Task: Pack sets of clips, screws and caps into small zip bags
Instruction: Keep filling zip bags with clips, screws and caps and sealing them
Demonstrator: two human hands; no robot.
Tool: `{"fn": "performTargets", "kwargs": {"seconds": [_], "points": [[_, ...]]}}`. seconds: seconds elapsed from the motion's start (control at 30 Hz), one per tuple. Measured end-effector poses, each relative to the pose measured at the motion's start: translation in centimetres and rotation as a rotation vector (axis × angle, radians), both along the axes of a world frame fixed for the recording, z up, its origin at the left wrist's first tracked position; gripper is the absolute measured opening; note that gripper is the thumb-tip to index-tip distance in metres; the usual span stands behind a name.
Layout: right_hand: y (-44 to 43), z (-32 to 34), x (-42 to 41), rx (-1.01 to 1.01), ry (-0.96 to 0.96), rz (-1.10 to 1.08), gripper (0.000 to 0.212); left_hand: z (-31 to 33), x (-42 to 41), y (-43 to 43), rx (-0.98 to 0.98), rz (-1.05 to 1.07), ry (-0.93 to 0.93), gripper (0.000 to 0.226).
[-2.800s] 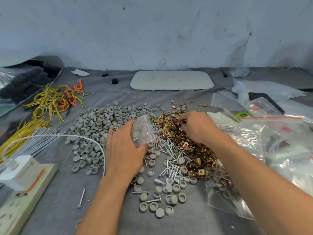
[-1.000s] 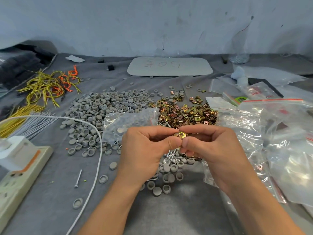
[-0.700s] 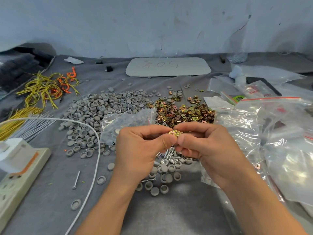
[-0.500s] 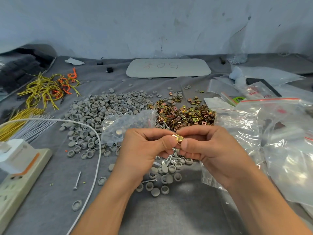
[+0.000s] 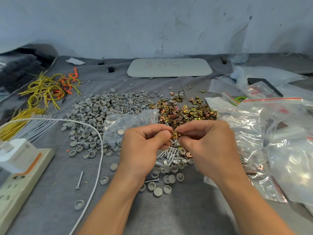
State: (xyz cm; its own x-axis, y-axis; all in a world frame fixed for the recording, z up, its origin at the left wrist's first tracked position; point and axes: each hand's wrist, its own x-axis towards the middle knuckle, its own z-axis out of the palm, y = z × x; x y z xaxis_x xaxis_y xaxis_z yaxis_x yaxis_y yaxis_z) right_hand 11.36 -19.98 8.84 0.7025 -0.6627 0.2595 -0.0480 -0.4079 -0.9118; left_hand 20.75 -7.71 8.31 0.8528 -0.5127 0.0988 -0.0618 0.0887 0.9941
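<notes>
Counter: grey cloth-covered counter (image 5: pixel 169 216), pale scuffed wall behind.
Clip: small brass-coloured metal clip (image 5: pixel 176 134), held above the counter's middle.
Left hand (image 5: pixel 144 146): fingers curled, thumb and forefinger pinching the clip.
Right hand (image 5: pixel 210 145): curled, pinching its other side.
Bag: clear plastic zip bag (image 5: pixel 130 125), just behind the left hand, lying crosswise.
Hidden: whether one clip or several.

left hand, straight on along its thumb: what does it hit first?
The left hand pinches a brass clip at its thumb tip. Going straight on, it would most likely meet the fingertips of the right hand, which pinch the same clip from the opposite side.
</notes>
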Motion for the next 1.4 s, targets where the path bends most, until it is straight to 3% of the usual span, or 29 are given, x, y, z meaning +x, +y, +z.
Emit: {"fn": "performTargets", "kwargs": {"seconds": [0.23, 0.37, 0.63, 0.8, 1.03, 1.23, 1.4], "points": [[0.9, 0.2, 0.2, -0.285, -0.106, -0.069, 0.029, -0.1, -0.2, 0.3, 0.018, -0.059, -0.07, 0.024], [1.1, 0.2, 0.1, -0.347, -0.168, -0.074, 0.027, -0.2, -0.1, 0.4, -0.019, -0.012, -0.115, 0.031], [0.3, 0.8, 0.1, 0.071, -0.034, 0.027, 0.03, -0.5, -1.1, 0.2, -0.009, 0.119, -0.301, 0.035], [0.3, 1.0, 0.6, 0.147, 0.06, -0.01, 0.031, -0.2, -0.8, -0.1, -0.019, 0.056, -0.061, 0.028], [1.5, 0.2, 0.1, -0.228, -0.092, -0.164, 0.025, 0.2, -0.5, -0.2, -0.105, -0.039, 0.177, 0.023], [1.0, 0.1, -0.1, -0.119, -0.09, 0.098, 0.036, -0.3, -0.5, 0.0, 0.031, 0.086, -0.225, 0.035], [0.1, 0.1, -0.3, 0.007, -0.089, 0.118, 0.035, -0.3, -0.5, 0.1, 0.002, 0.021, -0.201, 0.034]]}}
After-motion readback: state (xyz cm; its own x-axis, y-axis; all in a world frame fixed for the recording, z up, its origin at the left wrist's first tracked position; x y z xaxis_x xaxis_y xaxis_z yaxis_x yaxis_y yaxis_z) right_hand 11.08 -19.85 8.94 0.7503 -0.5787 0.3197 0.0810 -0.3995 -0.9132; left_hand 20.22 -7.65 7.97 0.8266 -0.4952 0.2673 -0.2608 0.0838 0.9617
